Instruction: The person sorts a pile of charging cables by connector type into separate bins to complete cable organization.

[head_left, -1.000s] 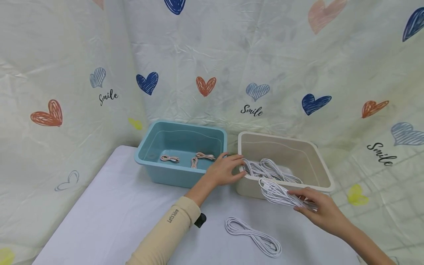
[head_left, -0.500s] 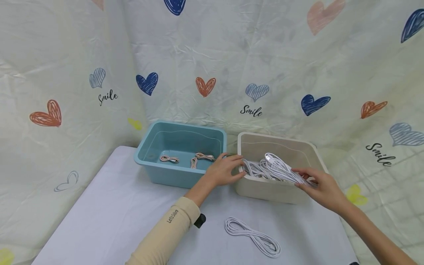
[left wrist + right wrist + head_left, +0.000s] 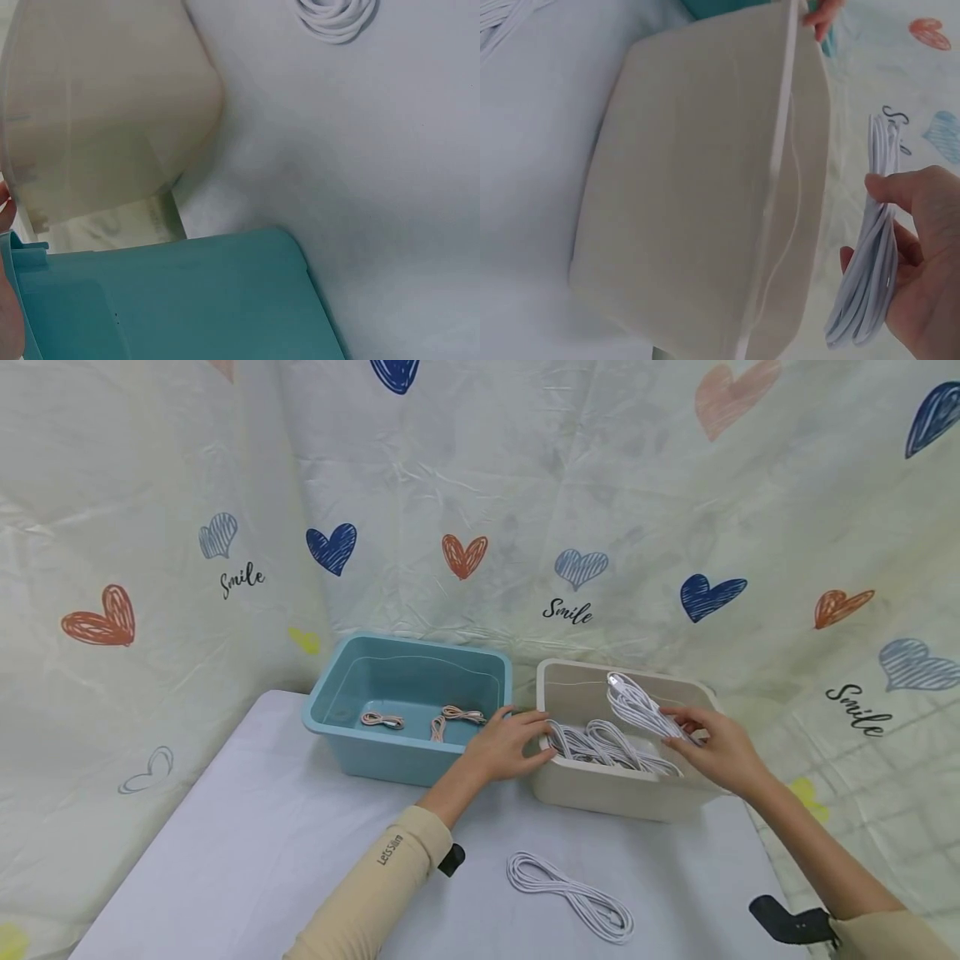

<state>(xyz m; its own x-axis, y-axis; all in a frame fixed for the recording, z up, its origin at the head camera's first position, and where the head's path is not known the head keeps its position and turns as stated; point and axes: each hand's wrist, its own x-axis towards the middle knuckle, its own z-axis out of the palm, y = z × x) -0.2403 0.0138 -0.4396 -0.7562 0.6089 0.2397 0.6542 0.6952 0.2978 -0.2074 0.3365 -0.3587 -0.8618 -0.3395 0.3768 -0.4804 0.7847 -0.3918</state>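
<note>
A coiled white cable [image 3: 637,706] is pinched between the thumb and fingers of my right hand [image 3: 716,752], raised over the beige bin [image 3: 622,797]. In the right wrist view the coil [image 3: 866,255] hangs lengthwise from the grip, beyond the bin's rim. My left hand [image 3: 506,745] holds the near left corner of the beige bin, fingertips [image 3: 823,19] hooked over its rim. Part of that hand overlaps the blue bin [image 3: 405,760]. Several white cable coils [image 3: 592,745] lie inside the beige bin. Another white cable coil [image 3: 573,893] rests on the table in front.
Three small pinkish cable bundles [image 3: 384,720] lie in the blue bin, left of the beige one. A white cloth covers the table [image 3: 247,827]. Behind stands a curtain [image 3: 480,468] printed with hearts. A black strap mount [image 3: 791,920] sits at the right wrist.
My right hand has lifted the white cable coil from in front of the beige bin up and back over its opening. My left hand has stayed at the bin's corner.
</note>
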